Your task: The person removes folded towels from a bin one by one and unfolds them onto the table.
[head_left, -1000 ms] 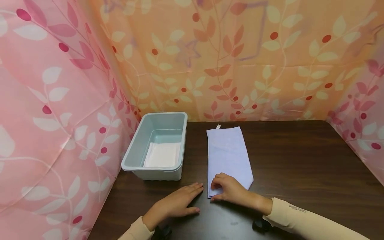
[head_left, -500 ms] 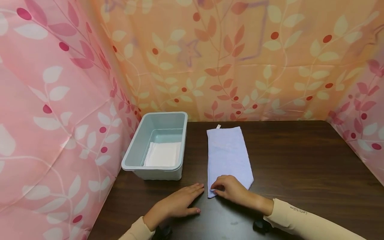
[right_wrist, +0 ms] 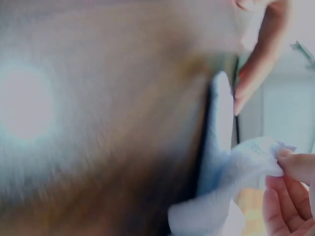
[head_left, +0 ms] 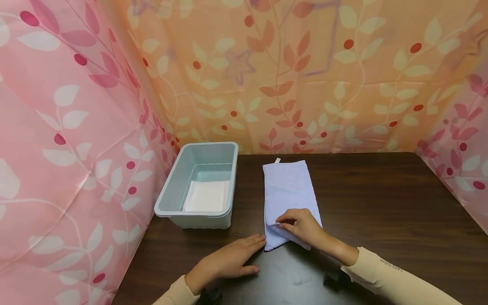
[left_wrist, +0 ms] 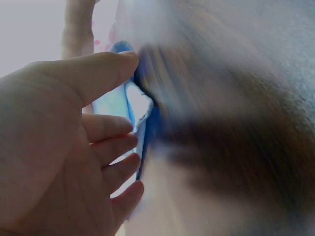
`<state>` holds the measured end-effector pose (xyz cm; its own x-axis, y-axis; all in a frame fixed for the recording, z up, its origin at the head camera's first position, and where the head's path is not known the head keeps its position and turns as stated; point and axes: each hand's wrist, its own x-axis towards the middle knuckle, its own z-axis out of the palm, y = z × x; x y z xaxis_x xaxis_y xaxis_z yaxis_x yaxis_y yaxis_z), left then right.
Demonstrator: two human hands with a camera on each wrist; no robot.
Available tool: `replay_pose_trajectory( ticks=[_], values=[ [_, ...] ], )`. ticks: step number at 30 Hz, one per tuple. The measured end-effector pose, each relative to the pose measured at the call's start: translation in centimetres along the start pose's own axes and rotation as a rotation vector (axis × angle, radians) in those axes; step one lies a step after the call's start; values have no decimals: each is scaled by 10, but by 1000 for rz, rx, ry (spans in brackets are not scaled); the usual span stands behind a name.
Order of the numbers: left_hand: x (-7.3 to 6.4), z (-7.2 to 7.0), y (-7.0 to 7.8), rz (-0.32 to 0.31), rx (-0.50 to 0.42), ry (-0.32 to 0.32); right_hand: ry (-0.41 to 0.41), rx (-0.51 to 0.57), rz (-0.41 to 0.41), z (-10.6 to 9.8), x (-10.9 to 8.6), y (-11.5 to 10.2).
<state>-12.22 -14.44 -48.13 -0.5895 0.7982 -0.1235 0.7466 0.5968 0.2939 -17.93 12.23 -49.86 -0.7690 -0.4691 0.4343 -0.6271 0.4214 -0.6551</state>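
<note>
Up and away from the near edge comes the top layer of the folded lavender fabric cloth (head_left: 291,186), flat half a second ago; the left hand (head_left: 236,256) has slid closer too. From the head: the right hand (head_left: 306,228) has thumb and fingers clamped on that layer, the pinched bit hidden by fingertips. Left of the grip and nearer, the left hand lies outstretched, gripping nothing, its fingertips at the cloth's edge; contact is hard to judge. Farther left sits a pale blue-grey rectangular tub (head_left: 194,214), its near wall hiding part of a folded white fabric piece (head_left: 206,197). Below the gripping wrist, a dark object (head_left: 335,279) is too blurred to name. Left wrist: thumb and fingers stand apart, covering much of the cloth. Right wrist: the pinch shows plainly, the hand cut off at the frame's edge.
</note>
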Motion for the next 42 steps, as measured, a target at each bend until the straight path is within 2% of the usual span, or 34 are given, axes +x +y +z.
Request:
replay_pose_trajectory(
  ticks=[4, 7, 12, 18, 31, 37, 42],
  values=[
    [6, 1, 3, 52, 61, 40, 15, -5, 53, -8, 1, 3],
    [13, 4, 3, 72, 83, 39, 30, 5, 70, -11, 0, 4],
    [22, 10, 3, 56, 104, -7, 104, 9, 85, -22, -1, 7],
    [23, 11, 4, 39, 121, -26, 205, -38, 151, -49, -8, 13],
    [22, 5, 7, 22, 112, -42, 329, -160, 330, -101, -55, 27],
    [22, 4, 7, 13, 108, -50, 352, -222, 432, -116, -83, 28],
    [22, 3, 8, 13, 106, -53, 345, -275, 486, -124, -99, 30]
  ],
)
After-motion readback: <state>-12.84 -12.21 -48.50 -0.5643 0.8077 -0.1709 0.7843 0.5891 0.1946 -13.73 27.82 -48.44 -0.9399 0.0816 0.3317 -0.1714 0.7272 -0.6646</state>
